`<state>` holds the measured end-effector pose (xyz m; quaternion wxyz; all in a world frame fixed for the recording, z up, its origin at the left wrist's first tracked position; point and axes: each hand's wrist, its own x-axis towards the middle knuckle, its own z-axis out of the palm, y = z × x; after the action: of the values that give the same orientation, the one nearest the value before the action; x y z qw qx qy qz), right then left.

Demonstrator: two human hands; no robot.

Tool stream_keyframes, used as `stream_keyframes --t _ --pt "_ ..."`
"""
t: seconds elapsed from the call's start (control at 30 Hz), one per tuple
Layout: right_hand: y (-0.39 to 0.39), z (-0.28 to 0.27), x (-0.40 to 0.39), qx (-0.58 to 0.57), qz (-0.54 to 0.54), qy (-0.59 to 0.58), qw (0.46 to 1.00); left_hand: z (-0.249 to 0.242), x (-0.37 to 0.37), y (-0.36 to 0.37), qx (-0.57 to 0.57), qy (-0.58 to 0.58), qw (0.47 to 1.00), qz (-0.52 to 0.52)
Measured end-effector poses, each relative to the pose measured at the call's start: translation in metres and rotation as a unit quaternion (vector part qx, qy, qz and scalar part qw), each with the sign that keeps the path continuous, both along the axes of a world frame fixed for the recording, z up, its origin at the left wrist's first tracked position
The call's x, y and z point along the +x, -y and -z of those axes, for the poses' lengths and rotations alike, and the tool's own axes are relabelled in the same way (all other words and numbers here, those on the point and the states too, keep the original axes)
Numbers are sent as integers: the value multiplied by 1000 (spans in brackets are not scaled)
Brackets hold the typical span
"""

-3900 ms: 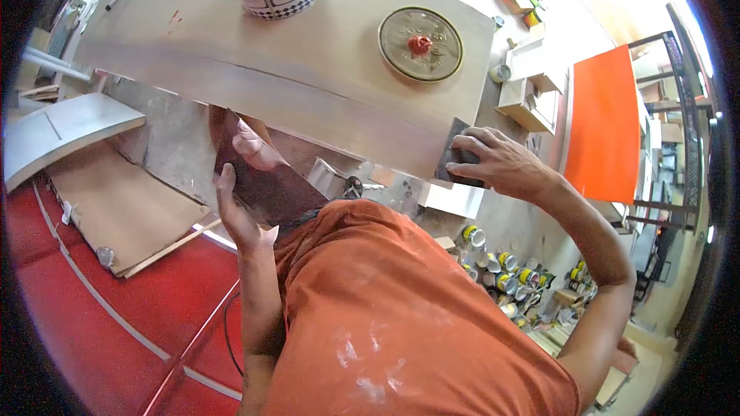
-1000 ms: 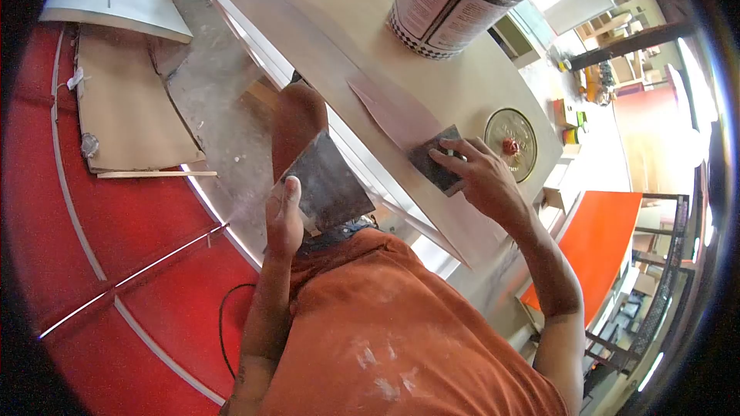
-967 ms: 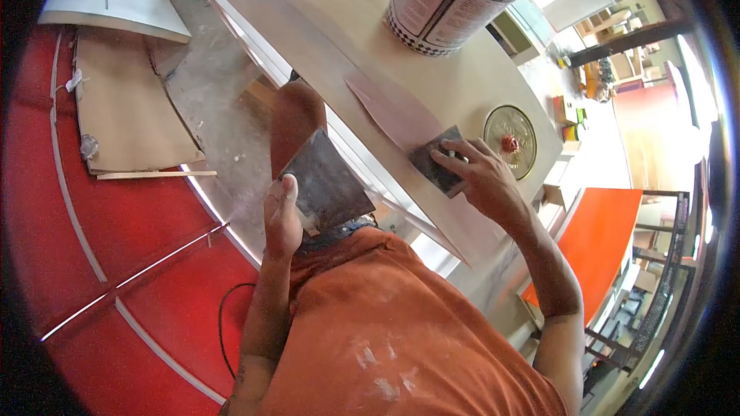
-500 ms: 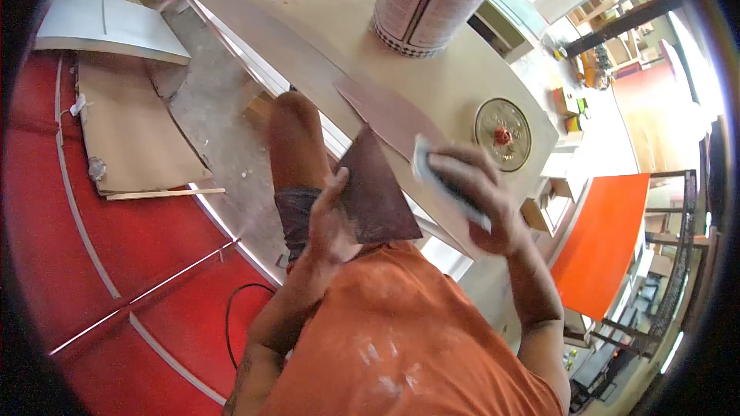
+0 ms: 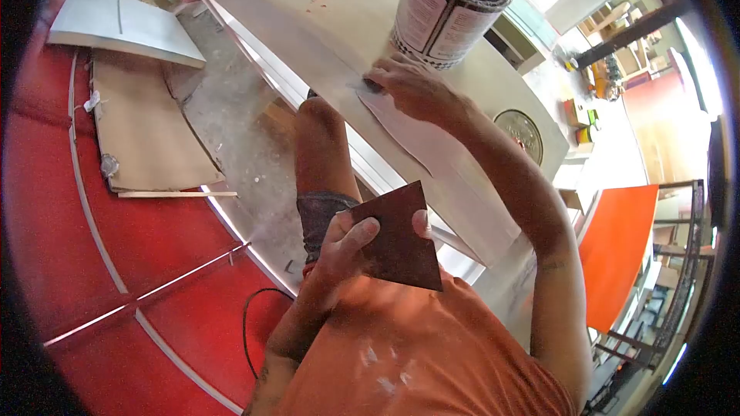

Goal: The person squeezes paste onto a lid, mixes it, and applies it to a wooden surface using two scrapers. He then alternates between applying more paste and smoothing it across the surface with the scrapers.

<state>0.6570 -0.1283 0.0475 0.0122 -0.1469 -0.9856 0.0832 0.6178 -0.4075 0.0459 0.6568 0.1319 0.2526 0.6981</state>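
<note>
The right hand lies flat on the pale wooden panel, near its front edge, fingers pressed down over a small dark pad that is mostly hidden — only a sliver shows at the fingertips. Just beyond it stands an open paint can; a round lid lies toward the panel's right end. The left hand is off the panel, close to the body, pinching a reddish-brown sheet of sandpaper between thumb and fingers — above the grey floor and red mat.
</note>
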Motion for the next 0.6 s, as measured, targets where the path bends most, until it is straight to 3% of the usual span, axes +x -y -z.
stream_keyframes --t 0.1,0.2,0.27,0.53,0.6 --pt "-1 0 8 -32 13 41 999 10 -6 4 -6 -21 999 31" --pt "11 9 50 3 -4 -27 1000 14 -7 2 -75 -12 996 -51" --pt "25 -3 81 -24 14 -1 1000 37 -11 0 -85 29 991 -97" --pt "85 -24 161 -87 148 -13 985 46 -31 -18 -67 -44 993 -87" --pt "91 -25 169 -64 168 28 983 50 -32 -23 -57 -43 995 -70"
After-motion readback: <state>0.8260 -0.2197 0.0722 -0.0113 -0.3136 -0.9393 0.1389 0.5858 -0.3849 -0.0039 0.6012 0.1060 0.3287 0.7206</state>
